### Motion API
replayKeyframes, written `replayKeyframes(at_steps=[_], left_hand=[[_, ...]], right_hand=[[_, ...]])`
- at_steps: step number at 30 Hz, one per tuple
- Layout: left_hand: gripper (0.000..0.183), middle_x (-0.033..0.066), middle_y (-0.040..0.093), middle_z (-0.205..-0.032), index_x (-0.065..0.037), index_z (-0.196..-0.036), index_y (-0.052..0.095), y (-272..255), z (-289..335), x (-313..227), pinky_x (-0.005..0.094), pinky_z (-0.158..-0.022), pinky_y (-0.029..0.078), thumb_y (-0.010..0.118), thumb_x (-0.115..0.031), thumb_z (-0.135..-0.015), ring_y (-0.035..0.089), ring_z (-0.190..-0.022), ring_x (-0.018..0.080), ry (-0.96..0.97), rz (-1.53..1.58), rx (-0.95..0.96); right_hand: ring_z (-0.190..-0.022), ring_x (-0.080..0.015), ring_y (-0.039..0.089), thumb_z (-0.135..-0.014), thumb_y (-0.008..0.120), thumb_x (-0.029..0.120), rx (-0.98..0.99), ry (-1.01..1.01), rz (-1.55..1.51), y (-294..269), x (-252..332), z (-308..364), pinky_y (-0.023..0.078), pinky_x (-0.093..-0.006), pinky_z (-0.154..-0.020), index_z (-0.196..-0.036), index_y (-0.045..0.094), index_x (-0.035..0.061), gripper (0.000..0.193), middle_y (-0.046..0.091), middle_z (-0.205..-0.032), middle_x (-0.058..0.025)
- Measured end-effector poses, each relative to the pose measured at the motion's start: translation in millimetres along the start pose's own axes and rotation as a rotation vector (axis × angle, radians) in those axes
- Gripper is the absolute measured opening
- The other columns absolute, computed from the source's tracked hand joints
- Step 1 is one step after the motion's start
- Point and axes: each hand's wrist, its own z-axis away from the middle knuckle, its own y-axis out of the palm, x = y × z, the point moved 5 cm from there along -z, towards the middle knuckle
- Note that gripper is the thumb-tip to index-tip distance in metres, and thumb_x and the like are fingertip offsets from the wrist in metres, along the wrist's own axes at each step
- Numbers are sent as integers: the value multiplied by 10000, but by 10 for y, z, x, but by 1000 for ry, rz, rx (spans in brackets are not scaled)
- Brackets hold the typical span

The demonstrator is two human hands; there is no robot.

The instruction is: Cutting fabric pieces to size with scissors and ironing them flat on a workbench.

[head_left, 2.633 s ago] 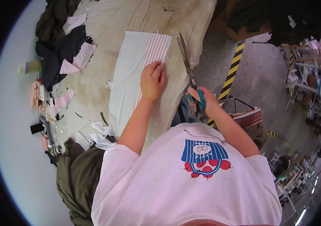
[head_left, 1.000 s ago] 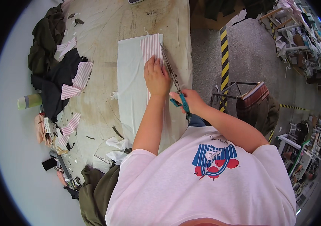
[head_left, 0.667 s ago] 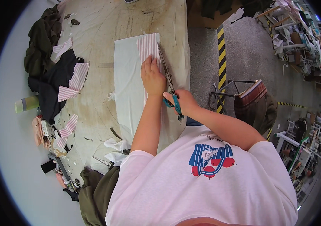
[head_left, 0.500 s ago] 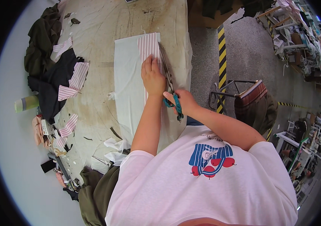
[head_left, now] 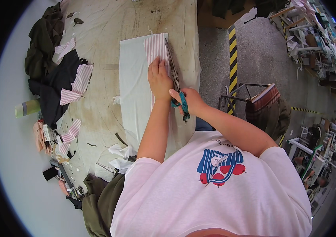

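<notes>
— How are the fingers?
— Those of the left hand (head_left: 161,83) are extended, lying flat on the striped cloth (head_left: 156,44); those of the right hand (head_left: 191,102) grasp the scissors (head_left: 175,75) by the teal handles (head_left: 184,106)
— Where is this cloth?
— Upon the white fabric (head_left: 132,71), with the scissors along its right edge
— And farther?
— On the table (head_left: 104,87), at left, a black cloth (head_left: 51,89) lies near the olive cloth (head_left: 45,43)
</notes>
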Motion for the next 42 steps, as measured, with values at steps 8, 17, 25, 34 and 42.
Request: replayKeyframes(at_steps=[8, 17, 25, 34, 42], left_hand=[[335, 103, 537, -1252, -18, -1103, 588, 11, 20, 12, 380, -979, 398, 491, -27, -783, 486, -1161, 298, 11, -39, 22], [342, 120, 560, -1218, -23, -1081, 603, 17, -29, -53, 391, -960, 409, 504, 1, -754, 512, -1129, 310, -16, 11, 10], [337, 125, 540, -1251, -6, -1095, 585, 28, -181, -133, 395, -979, 399, 501, -15, -769, 494, -1159, 310, 4, -16, 53], [341, 92, 552, -1245, -44, -1097, 596, 64, -280, -128, 393, -984, 398, 508, -23, -768, 500, -1158, 290, -101, -58, 78], [359, 77, 575, -1206, -50, -1069, 610, -27, -391, -292, 380, -960, 429, 524, 26, -728, 527, -1128, 280, -168, -114, 83]], right_hand=[[-404, -159, 522, -851, 606, 529, 26, -39, -33, 8, 35, -91, 431, -303, -398, -694, 517, 0, 559, 519, -551, -73], [-400, -151, 518, -852, 617, 509, 53, -18, -80, -133, 94, -235, 435, -295, -397, -694, 524, -4, 545, 516, -540, -68], [-410, -140, 526, -851, 623, 506, 73, -5, -38, -391, 195, -374, 437, -278, -400, -713, 548, 0, 530, 529, -555, -58], [-455, -124, 546, -854, 637, 472, 333, 143, 53, -1397, 479, -518, 449, -280, -415, -772, 541, 11, 478, 544, -622, -52], [-479, -123, 560, -832, 636, 525, 592, 243, 603, -2396, 1340, -926, 469, -267, -445, -763, 557, 3, 533, 554, -641, -54]])
